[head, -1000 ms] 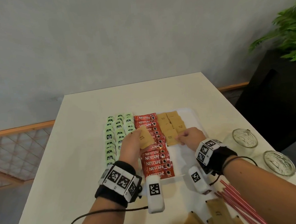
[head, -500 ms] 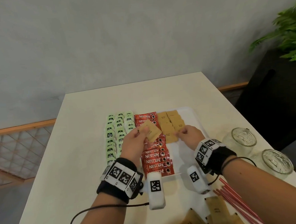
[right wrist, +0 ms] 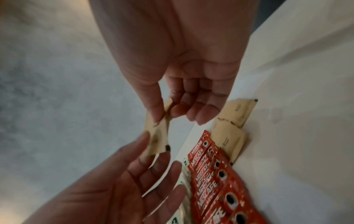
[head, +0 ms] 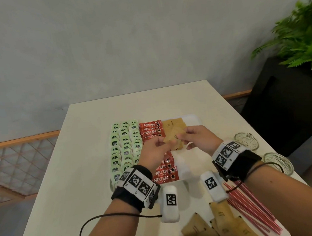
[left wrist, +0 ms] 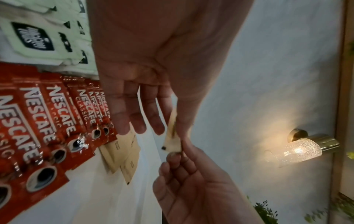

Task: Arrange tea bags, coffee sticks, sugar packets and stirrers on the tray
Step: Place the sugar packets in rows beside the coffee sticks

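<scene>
A white tray (head: pixel 194 117) holds rows of green tea bags (head: pixel 125 143), red coffee sticks (head: pixel 152 129) and brown sugar packets (head: pixel 174 124). Above the sugar rows, both hands hold one brown sugar packet (head: pixel 172 137) between them. My left hand (head: pixel 165 142) pinches its near end with thumb and index finger. My right hand (head: pixel 179 135) pinches the far end. The left wrist view shows the packet (left wrist: pixel 173 130) edge-on between both pinches. The right wrist view shows the packet (right wrist: pixel 157 136) with my right thumb on top.
Loose brown sugar packets (head: pixel 221 221) and a bundle of red stirrers (head: pixel 248 209) lie at the table's near right. Two glass cups (head: pixel 246 140) (head: pixel 278 162) stand along the right edge. A potted plant (head: pixel 296 36) is beyond the table on the right.
My left hand has carried the sugar packet rightward over the sugar rows. My right hand has lifted off the rows and taken hold of the packet's other end.
</scene>
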Tool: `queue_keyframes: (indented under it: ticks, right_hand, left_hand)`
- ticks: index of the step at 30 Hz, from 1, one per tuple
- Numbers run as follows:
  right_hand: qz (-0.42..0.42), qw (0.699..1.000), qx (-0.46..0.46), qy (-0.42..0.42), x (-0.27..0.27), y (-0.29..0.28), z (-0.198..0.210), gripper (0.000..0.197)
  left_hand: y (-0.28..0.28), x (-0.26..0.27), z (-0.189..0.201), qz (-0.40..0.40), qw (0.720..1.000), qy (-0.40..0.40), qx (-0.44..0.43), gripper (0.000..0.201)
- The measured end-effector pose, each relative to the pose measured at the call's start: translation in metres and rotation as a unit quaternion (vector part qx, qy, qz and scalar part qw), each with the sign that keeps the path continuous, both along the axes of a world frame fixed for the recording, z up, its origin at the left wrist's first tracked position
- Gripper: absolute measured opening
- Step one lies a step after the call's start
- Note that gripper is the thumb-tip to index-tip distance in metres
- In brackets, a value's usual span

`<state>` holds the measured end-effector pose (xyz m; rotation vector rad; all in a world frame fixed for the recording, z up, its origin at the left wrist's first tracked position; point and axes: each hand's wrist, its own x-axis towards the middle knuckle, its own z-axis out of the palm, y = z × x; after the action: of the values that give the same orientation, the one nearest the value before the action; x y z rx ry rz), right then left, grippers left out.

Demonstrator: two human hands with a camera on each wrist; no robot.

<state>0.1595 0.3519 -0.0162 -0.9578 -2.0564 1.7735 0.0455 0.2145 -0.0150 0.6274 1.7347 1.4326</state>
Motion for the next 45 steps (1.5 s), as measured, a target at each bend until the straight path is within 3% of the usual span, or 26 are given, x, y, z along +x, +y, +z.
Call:
queue_keyframes:
  ticks: [3,6,12,16,19,24,30,38,42,45]
  right_hand:
    - [0.03,0.998,0.044,-0.032,0.004,0.004,0.008,0.022]
    - [0.016,0.999,0.031,-0.008,0.007,0.007,0.015,0.013]
    - [-0.017,0.999,-0.016,0.024,0.01,0.018,0.012,0.013]
    - [-0.096,0.995,0.007,0.034,0.015,0.041,0.008,0.014]
    - [-0.126,0.991,0.039,-0.028,0.016,0.061,-0.009,0.016]
    - [-0.097,0.973,0.087,-0.189,0.012,0.071,-0.043,0.021]
    - [-0.094,0.968,0.089,-0.215,-0.005,0.068,-0.053,0.024]
    - [-0.057,0.931,0.177,-0.314,-0.017,0.066,-0.044,0.018]
    - [-0.096,0.936,0.2,-0.273,0.0,0.055,-0.023,0.031]
    - [-0.136,0.952,0.198,-0.19,0.038,0.024,0.002,0.033]
  left_hand:
    - [0.002,-0.005,0.009,-0.015,0.999,0.042,-0.003,0.018]
    - [0.008,-0.006,0.012,-0.006,0.997,0.075,0.004,0.014]
    - [0.018,0.005,0.01,0.017,0.998,0.05,0.025,0.008]
    - [0.016,-0.003,0.0,0.041,0.997,0.058,0.007,0.008]
    - [0.011,-0.013,-0.005,0.056,0.997,0.058,0.006,0.01]
    - [0.008,-0.02,-0.01,0.064,0.998,0.023,0.001,0.011]
    - [0.008,-0.024,-0.015,0.068,0.998,0.009,-0.005,0.014]
    - [0.008,-0.025,-0.012,0.055,0.997,0.044,-0.018,0.01]
    - [0.004,-0.018,0.005,0.002,0.995,0.098,-0.02,0.009]
    - [-0.009,-0.002,0.021,-0.098,0.985,0.131,-0.051,0.011]
